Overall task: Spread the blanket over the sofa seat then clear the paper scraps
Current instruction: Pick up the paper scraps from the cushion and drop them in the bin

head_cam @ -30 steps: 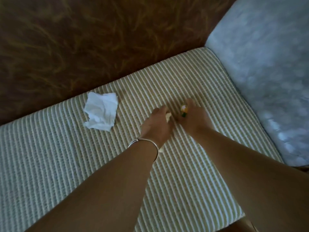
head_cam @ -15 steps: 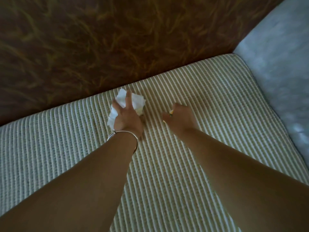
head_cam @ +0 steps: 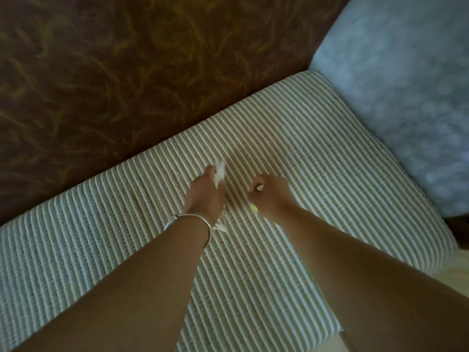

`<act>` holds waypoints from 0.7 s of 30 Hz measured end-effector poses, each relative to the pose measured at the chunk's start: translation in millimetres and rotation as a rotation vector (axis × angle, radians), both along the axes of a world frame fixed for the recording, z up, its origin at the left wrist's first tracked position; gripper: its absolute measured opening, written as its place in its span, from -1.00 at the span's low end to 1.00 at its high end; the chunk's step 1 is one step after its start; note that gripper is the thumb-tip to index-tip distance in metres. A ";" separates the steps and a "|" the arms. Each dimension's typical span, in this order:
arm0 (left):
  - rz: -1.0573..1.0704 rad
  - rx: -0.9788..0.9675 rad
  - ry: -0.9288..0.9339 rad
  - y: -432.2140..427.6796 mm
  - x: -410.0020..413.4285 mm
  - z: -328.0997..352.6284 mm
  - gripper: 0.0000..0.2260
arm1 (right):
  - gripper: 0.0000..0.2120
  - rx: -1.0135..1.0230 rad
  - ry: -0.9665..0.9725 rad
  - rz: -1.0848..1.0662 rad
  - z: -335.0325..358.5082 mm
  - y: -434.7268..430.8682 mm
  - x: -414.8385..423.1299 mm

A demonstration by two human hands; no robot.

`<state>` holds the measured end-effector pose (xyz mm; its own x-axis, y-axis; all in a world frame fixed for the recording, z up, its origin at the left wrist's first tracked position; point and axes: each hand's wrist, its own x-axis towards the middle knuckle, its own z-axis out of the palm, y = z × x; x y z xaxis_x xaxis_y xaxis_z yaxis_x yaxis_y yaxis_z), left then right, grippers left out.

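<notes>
Blanket (head_cam: pixel 304 148) spread; clearing step. Left hand (head_cam: pixel 206 195) fingers clamped on paper (head_cam: pixel 220 171), right hand (head_cam: pixel 272 195) fingers curled round scraps (head_cam: pixel 253 206). Next, I judge: discard both.

paper scraps (head_cam: pixel 220 170) largely out of sight inside left hand (head_cam: pixel 206 196)

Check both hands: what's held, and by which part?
Left hand grips the crumpled white paper round its middle; its ends poke out past the fingers and near the wrist. Right hand is curled round a yellowish scrap, mostly hidden.
</notes>
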<state>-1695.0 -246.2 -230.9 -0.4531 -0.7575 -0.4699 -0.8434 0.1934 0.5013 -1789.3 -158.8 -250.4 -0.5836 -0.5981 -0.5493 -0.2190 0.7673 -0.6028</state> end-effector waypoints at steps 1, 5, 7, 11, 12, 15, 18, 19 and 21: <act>-0.039 0.028 0.005 12.1 -5.7 2.4 -0.65 | -0.86 0.000 0.000 -0.056 4.3 9.6 -1.1; -0.142 0.132 0.024 67.9 -32.0 11.0 -0.57 | -0.83 0.015 -0.011 -0.273 23.9 60.7 -12.0; -0.163 0.165 0.036 103.2 -44.9 17.1 -0.59 | -0.88 0.046 0.006 -0.342 31.5 95.8 -20.1; -0.200 0.251 0.025 177.6 -62.1 23.4 -0.66 | -0.84 0.086 0.026 -0.459 40.6 169.5 -31.1; -0.204 0.279 0.028 197.7 -64.1 23.4 -0.68 | -0.80 0.091 0.023 -0.502 41.7 189.9 -32.3; -0.290 0.292 0.037 261.6 -68.1 22.9 -0.75 | -0.76 0.120 0.015 -0.610 40.7 258.6 -32.8; -0.429 0.295 0.011 327.8 -71.0 18.2 -0.74 | -0.79 0.149 0.003 -0.682 36.4 336.4 -27.9; -0.435 0.306 0.009 351.3 -71.9 13.7 -0.73 | -0.79 0.174 0.000 -0.697 34.0 363.9 -25.5; -0.468 0.321 -0.035 396.0 -68.7 8.4 -0.72 | -0.78 0.232 -0.001 -0.732 27.8 414.7 -19.2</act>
<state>-1763.7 149.7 -222.5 -0.6864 -0.2960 -0.6642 -0.7213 0.3932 0.5702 -1808.5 255.9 -222.5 -0.7857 0.0713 -0.6145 0.3943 0.8232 -0.4086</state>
